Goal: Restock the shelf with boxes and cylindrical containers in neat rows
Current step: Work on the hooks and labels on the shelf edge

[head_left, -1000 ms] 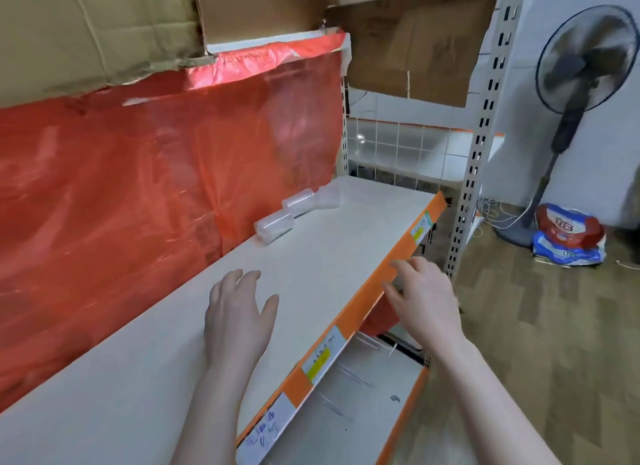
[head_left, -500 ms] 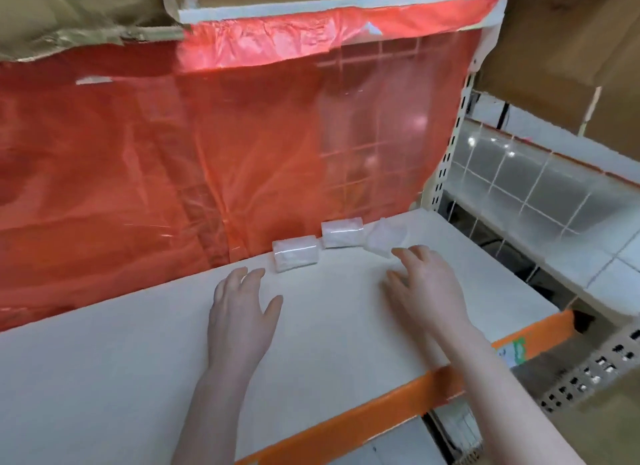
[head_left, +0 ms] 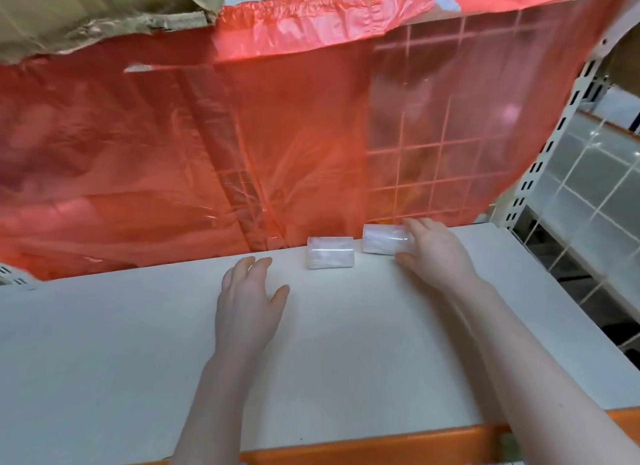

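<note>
Your right hand [head_left: 437, 253] curls around 1 lying container [head_left: 385, 243], left hand [head_left: 247, 302] spread flat on the shelf [head_left: 346, 360]; both containers could roll; the other [head_left: 330, 257] sits loose beside it.

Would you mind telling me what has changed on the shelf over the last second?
The right hand left the shelf's orange front edge, reached to the back and now grips the right-hand cylindrical container. A third clear piece seen beside that container half a second ago is no longer visible. The left hand stays flat on the shelf board, and the left-hand container still lies on its side.
</note>
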The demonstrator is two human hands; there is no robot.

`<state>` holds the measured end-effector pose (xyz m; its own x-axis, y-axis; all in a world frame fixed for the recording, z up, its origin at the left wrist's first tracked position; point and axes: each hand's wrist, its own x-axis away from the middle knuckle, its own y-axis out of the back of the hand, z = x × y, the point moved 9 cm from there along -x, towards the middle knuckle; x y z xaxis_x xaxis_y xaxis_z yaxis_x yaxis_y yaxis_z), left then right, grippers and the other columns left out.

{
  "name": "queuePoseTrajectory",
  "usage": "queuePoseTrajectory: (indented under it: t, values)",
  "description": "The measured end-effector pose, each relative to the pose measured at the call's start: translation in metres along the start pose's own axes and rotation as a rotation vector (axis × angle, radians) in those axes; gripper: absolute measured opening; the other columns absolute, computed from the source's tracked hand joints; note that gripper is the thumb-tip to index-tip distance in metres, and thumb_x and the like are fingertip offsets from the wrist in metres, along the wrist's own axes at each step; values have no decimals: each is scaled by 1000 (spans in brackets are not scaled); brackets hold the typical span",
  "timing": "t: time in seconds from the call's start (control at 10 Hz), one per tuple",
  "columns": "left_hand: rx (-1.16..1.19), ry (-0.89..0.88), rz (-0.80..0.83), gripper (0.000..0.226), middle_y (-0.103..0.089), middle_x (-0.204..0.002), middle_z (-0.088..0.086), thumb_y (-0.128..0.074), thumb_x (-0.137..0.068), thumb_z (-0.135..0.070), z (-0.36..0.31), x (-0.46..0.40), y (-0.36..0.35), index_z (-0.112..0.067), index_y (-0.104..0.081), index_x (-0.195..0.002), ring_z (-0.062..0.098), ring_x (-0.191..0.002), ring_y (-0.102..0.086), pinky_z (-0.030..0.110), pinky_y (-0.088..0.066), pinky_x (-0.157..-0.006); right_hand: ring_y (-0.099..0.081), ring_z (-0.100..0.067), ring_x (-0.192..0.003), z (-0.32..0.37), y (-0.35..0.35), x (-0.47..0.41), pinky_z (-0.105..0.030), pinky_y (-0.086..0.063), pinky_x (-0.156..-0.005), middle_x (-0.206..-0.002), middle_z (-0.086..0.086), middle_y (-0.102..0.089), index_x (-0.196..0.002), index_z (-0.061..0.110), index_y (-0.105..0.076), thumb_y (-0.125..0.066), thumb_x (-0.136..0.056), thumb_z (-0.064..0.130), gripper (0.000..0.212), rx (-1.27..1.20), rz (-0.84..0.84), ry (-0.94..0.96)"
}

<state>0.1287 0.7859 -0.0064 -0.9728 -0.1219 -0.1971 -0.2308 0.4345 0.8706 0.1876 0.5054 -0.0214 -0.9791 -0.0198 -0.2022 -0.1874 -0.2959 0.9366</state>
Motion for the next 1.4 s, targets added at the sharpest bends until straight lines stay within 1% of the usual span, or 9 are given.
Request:
queuePoseTrajectory:
  t: [0.2,0.5,0.6,0.7,0.9,1.0,1.1,1.2,1.4]
  values:
    - [-3,-7,3,50,-40,-145,2,-61,-88,-26,0,-7,-5,-17,-47,-136,20,-135,-29,34,-28,-106,-45,-30,-114,-5,-13,-14,-35,-35,-94,-128,-7,-51,-134,15,-43,-68,-79,31,62,7,61,-16]
    - [11,-14,26,50,-40,-144,1,-60,-89,-27,7,-19,-13,-17,-46,-136,20,-135,-29,35,-29,-106,-48,-29,-105,-8,-11,-17,-32,-35,-80,-113,-9,-55,-115,11,-53,-72,-73,25,48,-53,41,-49]
    - [30,-43,33,50,-42,-141,-1,-60,-89,-26,4,-25,-13,-17,-46,-136,20,-132,-32,34,-32,-103,-49,-26,-106,-7,-3,-10,-31,-34,-78,-113,-5,-56,-119,12,-52,-70,-74,25,50,-108,16,-61]
    - [49,-100,44,49,-43,-139,-2,-61,-89,-25,-3,-32,-13,-19,-46,-136,20,-129,-35,32,-33,-101,-50,-24,-107,-6,10,-1,-34,-40,-81,-113,-3,-54,-120,14,-52,-69,-74,25,51,-161,-31,-82]
    - [81,-206,150,55,-42,-140,-3,-61,-89,-29,-21,-52,-33,-21,-41,-139,18,-130,-35,29,-32,-102,-48,-20,-113,-5,37,20,-23,-31,-78,-123,-1,-50,-130,17,-49,-71,-74,22,60,-200,-117,-103]
    - [128,-239,252,63,-39,-144,-4,-64,-87,-30,-24,-63,-49,-22,-37,-143,17,-134,-32,29,-29,-106,-48,-20,-113,-4,47,33,-23,-32,-82,-122,0,-51,-131,19,-49,-72,-74,23,62,-197,-165,-115]
    - [175,-269,346,70,-37,-146,-5,-69,-81,-26,-27,-69,-63,-23,-36,-143,16,-136,-30,26,-26,-107,-47,-19,-113,-5,54,44,-26,-35,-85,-121,1,-53,-129,21,-51,-73,-73,22,61,-194,-202,-124]
    - [211,-306,387,74,-40,-144,-6,-74,-76,-21,-32,-74,-72,-23,-39,-141,12,-133,-34,18,-25,-101,-46,-17,-112,-8,59,54,-25,-36,-80,-117,3,-53,-129,22,-51,-73,-73,23,59,-176,-226,-148]
    - [280,-331,399,71,-44,-138,-8,-74,-74,-11,-37,-81,-82,-22,-45,-138,4,-123,-40,11,-25,-95,-49,-19,-111,-12,64,67,-27,-38,-80,-118,2,-54,-128,22,-52,-74,-73,22,59,-159,-249,-179]
